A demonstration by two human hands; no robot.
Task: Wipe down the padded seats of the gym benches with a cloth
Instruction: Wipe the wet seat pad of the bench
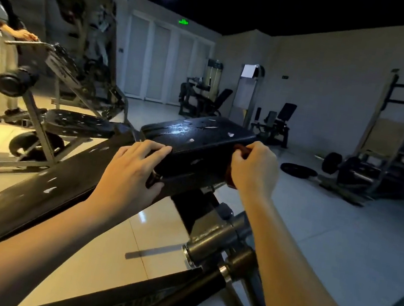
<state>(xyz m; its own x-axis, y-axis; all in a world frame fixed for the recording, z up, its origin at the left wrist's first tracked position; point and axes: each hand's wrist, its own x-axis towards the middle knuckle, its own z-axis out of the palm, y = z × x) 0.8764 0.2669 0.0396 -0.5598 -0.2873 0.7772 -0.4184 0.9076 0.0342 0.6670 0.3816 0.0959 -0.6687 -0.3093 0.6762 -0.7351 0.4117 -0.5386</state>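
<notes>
— On the nearest seat pad (198, 131), how far along?
— Its top looks damp and shiny, so probably wiped. The right hand (253, 168) clutches the one reddish cloth (240, 148) at the pad's right edge. The left hand (131, 169) clasps the near left corner, thumb underneath.
— What's left?
— I'd judge the long back pad (33, 196), plus a second bench's seat (78, 122) to the left.

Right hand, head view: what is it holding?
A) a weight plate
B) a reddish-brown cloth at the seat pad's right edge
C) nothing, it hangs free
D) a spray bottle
B: the right hand has its fingers curled round a reddish-brown cloth, held against the right edge of the black seat pad.
</notes>
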